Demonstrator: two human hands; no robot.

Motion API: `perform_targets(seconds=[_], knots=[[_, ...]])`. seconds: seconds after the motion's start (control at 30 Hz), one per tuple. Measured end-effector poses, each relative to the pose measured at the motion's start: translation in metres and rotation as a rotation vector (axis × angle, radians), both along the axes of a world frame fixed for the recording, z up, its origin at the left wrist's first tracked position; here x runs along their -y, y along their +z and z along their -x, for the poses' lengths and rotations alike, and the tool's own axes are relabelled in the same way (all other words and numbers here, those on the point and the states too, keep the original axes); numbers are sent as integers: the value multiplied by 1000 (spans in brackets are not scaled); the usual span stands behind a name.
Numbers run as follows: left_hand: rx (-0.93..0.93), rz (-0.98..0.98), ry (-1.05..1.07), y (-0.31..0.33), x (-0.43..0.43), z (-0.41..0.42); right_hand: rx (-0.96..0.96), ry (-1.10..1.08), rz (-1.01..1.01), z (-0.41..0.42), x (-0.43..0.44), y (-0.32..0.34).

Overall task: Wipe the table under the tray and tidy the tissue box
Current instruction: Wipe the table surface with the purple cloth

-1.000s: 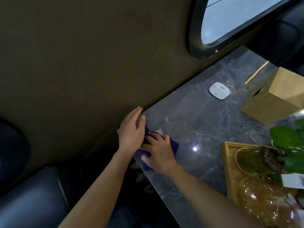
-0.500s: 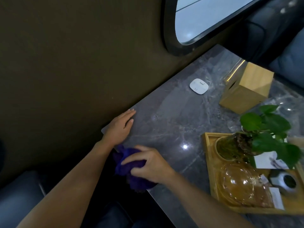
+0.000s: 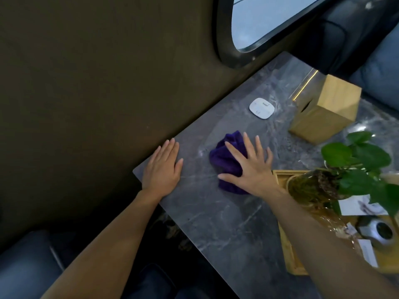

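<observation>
Two hands flat on bench (image 3: 226, 223), left hand (image 3: 160, 169) empty, right hand (image 3: 251, 169) splayed pressing one purple cloth (image 3: 224, 158), one tissue box (image 3: 326, 108) at 2 o'clock, one tray (image 3: 290, 251) at 4.

Dark olive wall (image 3: 86, 83), rounded window (image 3: 265, 20), dark seat (image 3: 26, 270)

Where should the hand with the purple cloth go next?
Probably a sweep forward, toward the small white device. The right hand lies flat with fingers spread on the purple cloth, pressing it on the grey table, and the left hand rests flat near the corner. The wooden tray sits unlifted.
</observation>
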State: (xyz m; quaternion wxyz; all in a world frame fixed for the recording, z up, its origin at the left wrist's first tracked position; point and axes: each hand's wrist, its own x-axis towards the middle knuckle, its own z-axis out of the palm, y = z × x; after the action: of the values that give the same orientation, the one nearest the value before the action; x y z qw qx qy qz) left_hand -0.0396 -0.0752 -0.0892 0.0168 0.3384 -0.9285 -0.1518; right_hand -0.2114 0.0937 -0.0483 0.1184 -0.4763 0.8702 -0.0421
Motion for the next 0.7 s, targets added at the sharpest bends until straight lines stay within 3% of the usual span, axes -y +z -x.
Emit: perform_targets(seconds=[0.1,0.33,0.7], knots=[[-16,-15,-4,1,0,0,-37,-14,-9,-6,3,-11],[-24,7,-17,0,1,-1,107,-140,281,-27,10,-22],[-22,-25,-23,5,-1,0,291,274,670,-172,-1,-45]])
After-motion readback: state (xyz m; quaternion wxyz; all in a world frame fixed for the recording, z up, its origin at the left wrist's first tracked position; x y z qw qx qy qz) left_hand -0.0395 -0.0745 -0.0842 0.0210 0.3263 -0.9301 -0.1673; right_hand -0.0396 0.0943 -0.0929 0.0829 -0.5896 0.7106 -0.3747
